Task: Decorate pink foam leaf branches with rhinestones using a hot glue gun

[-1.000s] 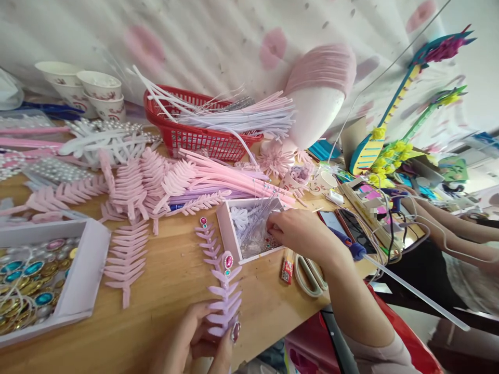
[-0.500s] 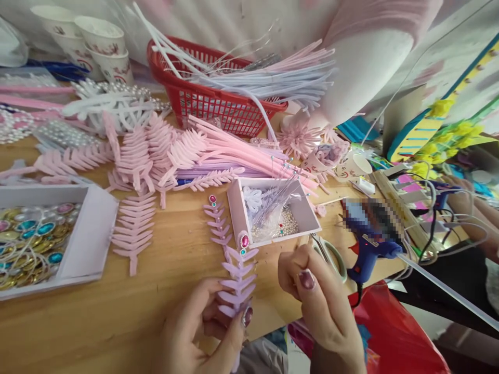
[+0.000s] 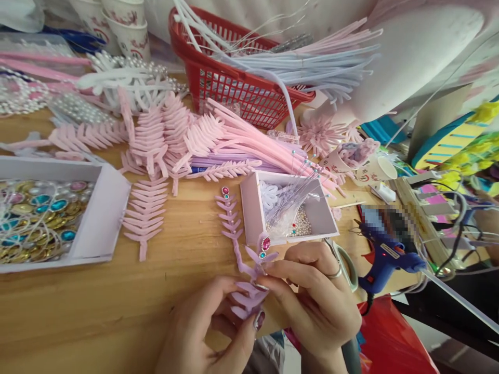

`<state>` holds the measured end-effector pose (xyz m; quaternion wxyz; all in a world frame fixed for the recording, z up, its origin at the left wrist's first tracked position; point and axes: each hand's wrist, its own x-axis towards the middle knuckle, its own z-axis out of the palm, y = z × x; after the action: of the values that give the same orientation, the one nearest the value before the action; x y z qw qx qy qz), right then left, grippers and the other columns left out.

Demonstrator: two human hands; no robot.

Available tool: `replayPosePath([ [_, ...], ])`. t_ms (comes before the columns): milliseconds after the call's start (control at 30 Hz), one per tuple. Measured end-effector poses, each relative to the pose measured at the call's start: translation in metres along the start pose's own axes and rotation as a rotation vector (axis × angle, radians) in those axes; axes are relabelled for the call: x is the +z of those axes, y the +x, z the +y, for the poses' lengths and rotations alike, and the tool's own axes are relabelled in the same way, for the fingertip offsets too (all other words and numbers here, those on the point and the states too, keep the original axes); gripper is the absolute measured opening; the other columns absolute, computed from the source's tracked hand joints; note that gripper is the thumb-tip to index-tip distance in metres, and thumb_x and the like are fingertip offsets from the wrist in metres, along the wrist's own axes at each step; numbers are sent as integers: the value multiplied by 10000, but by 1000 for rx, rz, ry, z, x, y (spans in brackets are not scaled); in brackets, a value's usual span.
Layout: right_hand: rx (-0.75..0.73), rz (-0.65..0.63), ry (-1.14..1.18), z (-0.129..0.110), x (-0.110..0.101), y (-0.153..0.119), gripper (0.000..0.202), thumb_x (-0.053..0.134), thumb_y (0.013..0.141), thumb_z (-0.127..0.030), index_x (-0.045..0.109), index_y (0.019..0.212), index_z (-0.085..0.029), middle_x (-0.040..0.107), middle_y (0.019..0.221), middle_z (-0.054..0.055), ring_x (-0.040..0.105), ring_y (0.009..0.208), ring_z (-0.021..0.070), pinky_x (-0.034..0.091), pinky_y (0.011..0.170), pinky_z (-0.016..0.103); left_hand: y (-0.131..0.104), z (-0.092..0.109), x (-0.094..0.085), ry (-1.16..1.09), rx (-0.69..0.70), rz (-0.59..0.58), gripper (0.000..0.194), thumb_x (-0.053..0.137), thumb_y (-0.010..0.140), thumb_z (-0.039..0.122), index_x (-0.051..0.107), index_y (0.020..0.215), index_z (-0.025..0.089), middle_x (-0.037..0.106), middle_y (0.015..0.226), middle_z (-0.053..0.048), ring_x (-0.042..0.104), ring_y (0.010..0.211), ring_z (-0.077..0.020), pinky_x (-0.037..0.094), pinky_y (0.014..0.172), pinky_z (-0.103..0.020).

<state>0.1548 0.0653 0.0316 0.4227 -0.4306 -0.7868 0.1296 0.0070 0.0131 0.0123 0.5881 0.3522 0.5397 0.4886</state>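
My left hand (image 3: 210, 327) is closed around the lower part of a lilac chenille-stem leaf sprig (image 3: 247, 298), near the table's front edge. A magenta gem (image 3: 265, 243) with a small turquoise one below it sits at the sprig's tip. The fingertips of my right hand (image 3: 315, 296) are pinched together against the upper leaflets; whatever small thing they hold is hidden. Just behind lies a second lilac sprig (image 3: 230, 221) with matching gems and small beads along its stem. Beyond my right hand stands a white box (image 3: 249, 205) with pearl beads (image 3: 302, 223) and long pins.
A blue glue gun (image 3: 384, 265) and scissors (image 3: 346, 265) lie at right. On the left are a box of gems (image 3: 117, 208) and a pink leaf sprig (image 3: 145, 213). Pink stems (image 3: 249, 140) and a red basket (image 3: 249, 96) stand behind. A person's hand (image 3: 489, 223) shows far right.
My right hand has moved left from beside the sprig, and its pinched fingertips now meet the upper leaflets. My left hand keeps its hold. The view has shifted slightly.
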Motion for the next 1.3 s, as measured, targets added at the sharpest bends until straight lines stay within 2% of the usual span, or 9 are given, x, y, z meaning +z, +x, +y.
replayPosePath([
  [200,-16,0,-36,1,1,-1,162,712,878,-89,696,1005,-189,634,839,14,625,742,140,563,610,269,2,2,-1,-4,18,-21,128,677,760,196,725,865,252,750,671,5,699,520,-143,579,502,-179],
  [633,-20,40,-113,2,-1,-6,145,737,875,-171,718,1009,-223,631,810,17,596,666,149,526,543,294,2,6,0,7,-7,-1,107,691,737,203,713,833,244,748,668,13,698,521,-136,574,493,-167],
  [700,-39,83,-108,4,-4,-12,146,694,915,-265,734,1052,-233,621,801,30,581,646,159,506,516,303,2,7,-1,-6,-28,-5,107,699,733,207,714,835,234,750,660,2,691,518,-137,566,489,-167],
  [833,-70,89,-78,9,-8,-25,364,464,1022,-414,735,1196,-244,566,778,56,561,619,172,457,469,304,2,7,-2,-32,-86,-11,119,724,731,237,718,848,217,744,644,-12,667,500,-138,552,473,-177],
  [933,-84,65,-68,11,-5,-30,450,369,1051,-420,727,1243,-225,532,782,56,546,611,156,432,467,290,2,7,-1,-60,-82,-4,117,729,730,231,719,845,220,744,647,-5,661,504,-129,549,485,-174],
  [1100,-97,6,24,9,3,-27,456,352,1068,-405,648,1358,-215,479,831,42,482,612,123,392,462,266,2,8,-1,-48,-60,-8,116,723,726,213,714,842,221,747,643,2,675,511,-127,545,492,-163],
  [1300,-87,-29,38,6,5,-19,465,353,1065,-408,672,1322,-187,470,819,36,481,609,125,397,467,275,2,6,-2,-24,-57,-35,120,716,743,231,716,861,213,754,679,-13,714,568,-161,569,517,-197],
])
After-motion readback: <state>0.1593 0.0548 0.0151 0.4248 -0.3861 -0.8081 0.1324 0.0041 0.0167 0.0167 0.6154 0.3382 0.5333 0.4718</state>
